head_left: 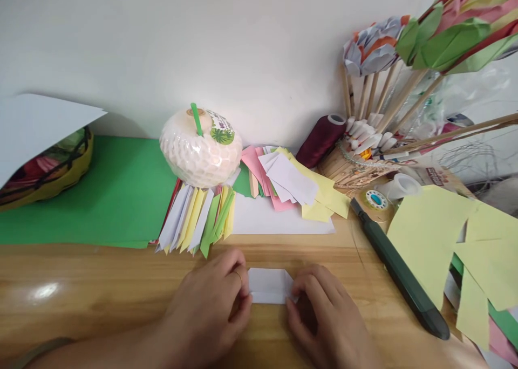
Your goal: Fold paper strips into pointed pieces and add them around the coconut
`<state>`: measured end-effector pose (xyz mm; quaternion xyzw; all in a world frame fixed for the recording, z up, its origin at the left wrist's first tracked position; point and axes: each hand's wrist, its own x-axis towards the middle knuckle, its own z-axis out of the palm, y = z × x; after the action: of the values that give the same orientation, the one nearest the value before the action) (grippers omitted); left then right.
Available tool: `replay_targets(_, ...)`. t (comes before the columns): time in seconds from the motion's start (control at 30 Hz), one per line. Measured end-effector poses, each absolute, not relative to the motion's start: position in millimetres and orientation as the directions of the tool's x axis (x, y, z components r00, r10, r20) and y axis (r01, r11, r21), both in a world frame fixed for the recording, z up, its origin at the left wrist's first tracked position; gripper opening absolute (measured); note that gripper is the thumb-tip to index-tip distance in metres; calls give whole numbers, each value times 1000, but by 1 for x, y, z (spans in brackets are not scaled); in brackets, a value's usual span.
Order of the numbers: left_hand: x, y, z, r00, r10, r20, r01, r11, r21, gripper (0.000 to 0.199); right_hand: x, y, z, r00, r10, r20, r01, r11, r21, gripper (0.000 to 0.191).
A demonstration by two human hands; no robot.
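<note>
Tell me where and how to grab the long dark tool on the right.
Grip the dark tool around its thicker body, probably with the right hand, once free of the folded white paper, coming from above and the left. The tool lies slanted, its narrow end pointing away from the person; bare table runs along its left, while yellow paper crowds its right.

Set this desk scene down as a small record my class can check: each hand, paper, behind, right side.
Left hand: holding the left end of the white paper
Right hand: holding its right end
Paper state: partly folded, low over the wooden table
Behind: folded strips, round white object
Right side: dark cutter, yellow paper pieces
</note>
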<state>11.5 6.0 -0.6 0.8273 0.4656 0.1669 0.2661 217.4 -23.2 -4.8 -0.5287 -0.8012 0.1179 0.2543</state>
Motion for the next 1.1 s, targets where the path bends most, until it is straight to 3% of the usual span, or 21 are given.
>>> replay_targets(0.23,11,6,1,521,853,38,680,-441,585,9,225,-23,0,-420,879,224,772,476,-421,17)
replay_targets(0.6,11,3,-9,433,898,73,749,-404,525,16,247,-33,1,-654,719,235,689,694,-207,42)
replay_targets(0.77,2,-5,-17,625,729,278,668,-685,292,16,252,-33,5,-696,697,172,681,717,-149,47)
replay_targets(0.9,-7,-7,-17,764,555,329,562,-823,85,22,256,-29,13,-745,649,152,640,761,-108,44)
replay_targets(1.1,-18,-1,-18,768,485,417,532,-847,6,18,265,-33,12,-730,657,188,654,751,-87,43)
